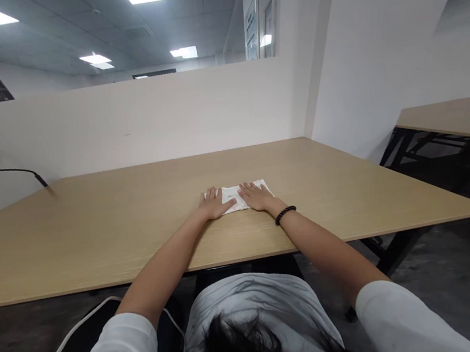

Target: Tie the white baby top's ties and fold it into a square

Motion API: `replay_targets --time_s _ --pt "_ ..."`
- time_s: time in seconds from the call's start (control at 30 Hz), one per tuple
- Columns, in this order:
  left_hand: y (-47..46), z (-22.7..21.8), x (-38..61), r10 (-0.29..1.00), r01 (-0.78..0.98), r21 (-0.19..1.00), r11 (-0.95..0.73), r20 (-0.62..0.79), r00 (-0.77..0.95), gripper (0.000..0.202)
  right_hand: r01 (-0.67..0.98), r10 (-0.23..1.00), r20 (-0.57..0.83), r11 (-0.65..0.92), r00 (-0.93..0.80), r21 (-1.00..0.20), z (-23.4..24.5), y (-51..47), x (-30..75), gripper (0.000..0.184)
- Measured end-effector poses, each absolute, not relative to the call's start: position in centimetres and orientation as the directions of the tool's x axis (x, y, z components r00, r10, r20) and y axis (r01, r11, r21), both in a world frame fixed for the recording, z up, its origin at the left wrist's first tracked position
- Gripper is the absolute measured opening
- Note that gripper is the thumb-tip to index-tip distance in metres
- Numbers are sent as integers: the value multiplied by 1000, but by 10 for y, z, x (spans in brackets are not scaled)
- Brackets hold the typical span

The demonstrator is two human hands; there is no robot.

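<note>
**Both palms pressing a folded white cloth**

At frame centre, the left hand (214, 203) and right hand (256, 196) are lying flat, fingers released, pressing the folded white cloth (234, 194) onto the wooden table (108, 226). A beaded bracelet (285, 214) is circling the right wrist.

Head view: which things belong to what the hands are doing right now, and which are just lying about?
In hand:
white folded sheet, cloth or paper, cannot tell which
left hand and right hand, both flat on it
table under it

Lying about:
black cable at the table's far left corner
white cable below the near edge
second table on the right
</note>
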State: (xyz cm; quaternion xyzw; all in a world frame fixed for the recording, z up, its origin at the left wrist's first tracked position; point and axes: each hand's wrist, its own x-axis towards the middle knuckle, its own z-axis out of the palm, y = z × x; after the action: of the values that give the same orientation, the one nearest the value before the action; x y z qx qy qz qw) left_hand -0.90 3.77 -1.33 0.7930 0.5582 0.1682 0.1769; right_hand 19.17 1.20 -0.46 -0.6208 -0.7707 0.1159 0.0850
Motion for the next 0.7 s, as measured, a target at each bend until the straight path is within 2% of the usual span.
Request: replay_targets --time_s 0.13,0.23,0.37,0.47,0.7 --pt "46 -10 -27 981 900 396 -181 8 194 91 964 997 -19 63 -70 -258 -5 11 197 67" --pt "53 -8 -45 987 947 290 -139 -38 156 87 971 999 -34 -18 11 -239 -5 12 202 66" --pt "57 -5 -60 987 980 169 -109 -101 127 86 972 998 -45 -48 39 -228 -5 15 212 69" --pt "58 -2 -63 981 980 159 -119 -133 140 88 964 998 -29 -58 53 -258 -5 19 221 71" --pt "57 0 -66 984 974 189 -125 -103 146 84 922 965 -25 -255 259 -291 -5 20 238 72"
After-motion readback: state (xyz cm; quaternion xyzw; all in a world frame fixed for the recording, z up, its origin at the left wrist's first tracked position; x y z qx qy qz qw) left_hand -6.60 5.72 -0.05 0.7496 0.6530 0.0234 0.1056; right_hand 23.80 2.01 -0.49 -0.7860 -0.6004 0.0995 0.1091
